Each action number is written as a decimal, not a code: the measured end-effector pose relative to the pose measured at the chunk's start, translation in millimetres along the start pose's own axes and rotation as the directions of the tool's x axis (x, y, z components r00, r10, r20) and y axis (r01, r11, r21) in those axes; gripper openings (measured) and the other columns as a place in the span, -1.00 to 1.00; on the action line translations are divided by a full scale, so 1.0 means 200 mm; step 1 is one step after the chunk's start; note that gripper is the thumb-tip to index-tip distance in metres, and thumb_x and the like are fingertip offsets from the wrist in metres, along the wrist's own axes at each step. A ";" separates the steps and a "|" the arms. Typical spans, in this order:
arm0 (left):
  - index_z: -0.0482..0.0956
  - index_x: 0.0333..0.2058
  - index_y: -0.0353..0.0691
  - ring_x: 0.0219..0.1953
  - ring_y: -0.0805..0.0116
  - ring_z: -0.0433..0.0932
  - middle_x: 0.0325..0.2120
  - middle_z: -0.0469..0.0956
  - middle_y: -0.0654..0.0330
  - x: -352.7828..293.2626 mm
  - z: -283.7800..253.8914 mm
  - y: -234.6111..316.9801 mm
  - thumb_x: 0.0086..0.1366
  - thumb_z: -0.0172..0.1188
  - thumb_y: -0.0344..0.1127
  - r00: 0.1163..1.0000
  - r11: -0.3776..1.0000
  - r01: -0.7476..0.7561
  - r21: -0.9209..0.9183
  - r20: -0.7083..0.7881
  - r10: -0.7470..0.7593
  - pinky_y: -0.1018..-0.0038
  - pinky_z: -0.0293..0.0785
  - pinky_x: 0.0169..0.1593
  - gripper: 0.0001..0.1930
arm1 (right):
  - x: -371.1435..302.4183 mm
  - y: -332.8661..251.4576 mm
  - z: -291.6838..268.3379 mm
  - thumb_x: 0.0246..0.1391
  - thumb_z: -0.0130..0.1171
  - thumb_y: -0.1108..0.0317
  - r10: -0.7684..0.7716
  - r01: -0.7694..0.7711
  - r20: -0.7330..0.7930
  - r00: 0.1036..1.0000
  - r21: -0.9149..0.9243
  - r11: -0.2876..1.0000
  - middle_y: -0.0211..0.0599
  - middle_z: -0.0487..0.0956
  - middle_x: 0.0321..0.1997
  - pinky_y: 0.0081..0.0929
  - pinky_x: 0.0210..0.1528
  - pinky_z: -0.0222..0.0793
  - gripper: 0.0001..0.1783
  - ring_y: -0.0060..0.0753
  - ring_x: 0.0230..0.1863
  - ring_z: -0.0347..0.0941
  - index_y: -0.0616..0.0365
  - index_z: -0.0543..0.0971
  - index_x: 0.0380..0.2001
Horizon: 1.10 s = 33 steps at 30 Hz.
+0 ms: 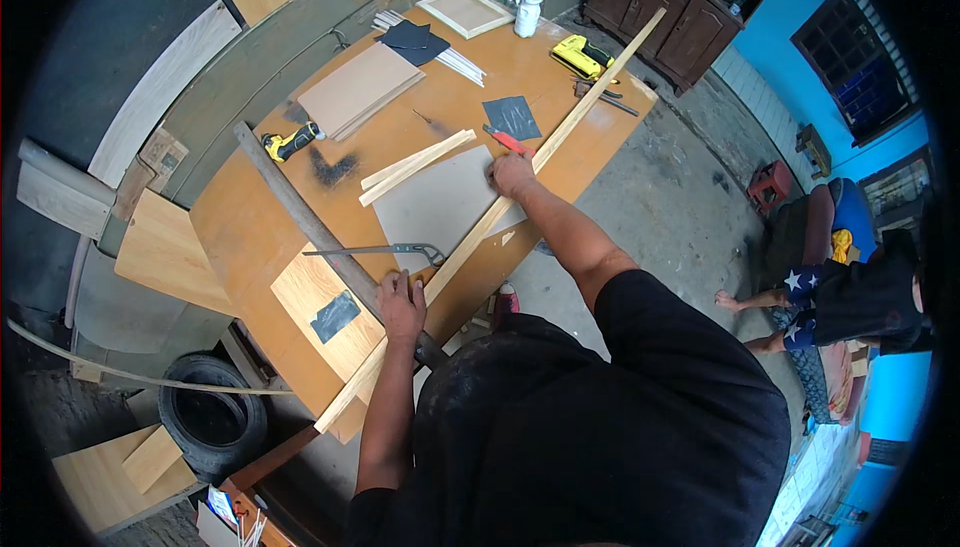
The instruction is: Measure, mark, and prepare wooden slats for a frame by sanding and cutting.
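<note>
A long pale wooden strip (pixel 467 246) runs diagonally across the orange-brown table. My left hand (pixel 402 305) reaches over its lower part, fingers stretched and slightly apart, beside a handsaw (pixel 375 249) with a dark handle. My right hand (pixel 512 175) lies at the strip farther up, its fingers curled down over the edge of a grey board (pixel 432 199). What those fingers hold, if anything, is hidden. A red, narrow tool (pixel 510 140) with a dark tip lies right against that hand. Two shorter strips (pixel 417 165) rest on the grey board's far edge.
A grey pole (pixel 300 209) crosses the table on the left, near a yellow-black power tool (pixel 292 141). Farther back are brown boards (pixel 360 85), a wooden frame (pixel 466 12), a white bottle (pixel 529 7) and a yellow tool (pixel 580 55). Another person (pixel 860 297) is at right.
</note>
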<state>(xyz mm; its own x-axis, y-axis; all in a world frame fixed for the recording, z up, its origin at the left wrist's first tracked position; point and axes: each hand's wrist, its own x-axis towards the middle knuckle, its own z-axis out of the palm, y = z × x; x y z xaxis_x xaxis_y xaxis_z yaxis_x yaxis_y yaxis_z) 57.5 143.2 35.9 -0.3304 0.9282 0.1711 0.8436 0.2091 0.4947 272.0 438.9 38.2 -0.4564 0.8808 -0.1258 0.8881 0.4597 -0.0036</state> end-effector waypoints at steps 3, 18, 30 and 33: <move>0.57 -0.02 -0.31 -0.04 -0.01 0.42 -0.10 0.45 0.00 -0.02 0.00 -0.02 0.26 0.19 -0.21 1.000 1.000 -0.002 0.005 -0.013 0.002 0.16 0.34 0.07 -0.62 | 0.01 -0.02 0.01 0.07 0.03 0.19 0.061 -0.061 0.008 0.998 0.122 0.991 -0.29 0.68 -0.19 -0.06 0.02 0.27 -0.75 -0.15 -0.07 0.57 -0.17 0.71 -0.33; 0.54 0.02 -0.34 0.01 -0.03 0.43 -0.07 0.47 -0.04 0.02 -0.01 0.00 0.24 0.21 -0.21 0.999 0.999 0.036 -0.040 0.013 -0.036 0.18 0.33 0.13 -0.57 | 0.09 -0.14 0.00 0.01 0.28 0.12 0.088 -0.084 0.001 0.996 0.312 0.946 -0.13 0.36 0.25 0.02 0.20 0.27 -0.33 0.05 0.25 0.29 -0.07 0.37 0.21; 0.45 0.09 -0.37 0.11 -0.13 0.38 0.02 0.43 -0.20 0.30 -0.13 0.06 0.19 0.22 -0.32 0.994 0.995 0.067 -0.068 -0.076 -0.072 0.20 0.33 0.21 -0.51 | 0.39 -0.48 -0.08 0.17 -0.07 0.33 -0.416 0.416 0.008 0.909 -0.006 0.909 -0.26 0.41 0.21 0.08 0.31 0.13 -0.53 -0.15 0.29 0.26 -0.10 0.42 0.17; 0.44 0.09 -0.37 0.11 -0.12 0.39 0.02 0.43 -0.19 0.49 -0.12 0.06 0.19 0.23 -0.31 0.993 0.992 0.105 -0.069 -0.052 -0.109 0.19 0.33 0.22 -0.50 | 0.39 -0.42 -0.05 0.16 -0.05 0.35 -0.483 0.482 -0.044 0.875 -0.023 0.876 -0.23 0.48 0.07 -0.01 0.26 0.20 -0.61 -0.16 0.22 0.32 -0.04 0.50 0.06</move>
<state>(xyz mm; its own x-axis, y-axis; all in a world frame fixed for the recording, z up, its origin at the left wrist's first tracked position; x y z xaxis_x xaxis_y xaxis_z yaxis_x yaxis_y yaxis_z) 25.3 229.2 78.2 -0.4418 0.8826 0.1606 0.7730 0.2837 0.5674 161.5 470.4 38.0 -0.8304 0.5534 -0.0650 0.5564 0.8299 -0.0415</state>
